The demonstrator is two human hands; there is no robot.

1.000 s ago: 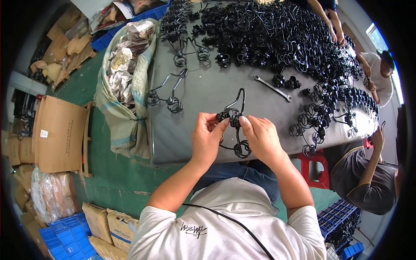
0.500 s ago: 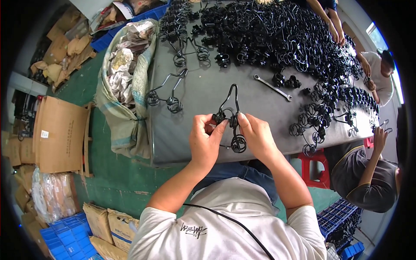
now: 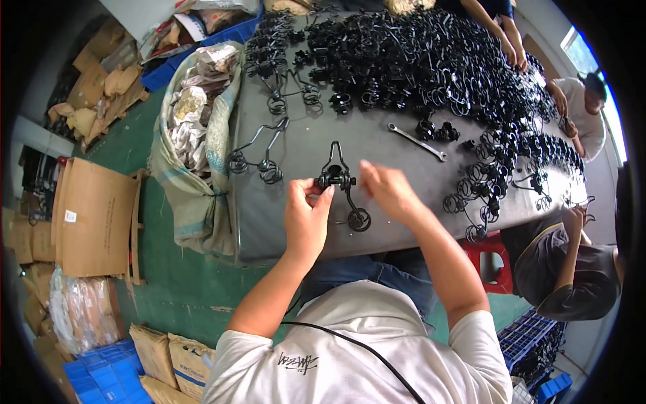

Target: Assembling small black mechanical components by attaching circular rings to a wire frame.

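My left hand pinches a black bent-wire spring piece by the dark clamp at its middle, over the near part of the table. The piece's narrow wire loop points away from me, and a coil hangs at its lower right. My right hand is just right of the clamp, apart from it, blurred by motion, its foremost finger stretched out and nothing visible in it. Another wire spring piece with two coils lies to the left. Beyond my right hand lies a metal wrench.
A big heap of black wire pieces and clamps covers the table's far side. More coiled pieces lie at the right. A woven sack of crumpled paper stands against the left edge. Co-workers sit at the right, near a red stool.
My right hand has let go of the spring piece and moved slightly right. The piece, still in my left hand, has turned and shifted a little left.
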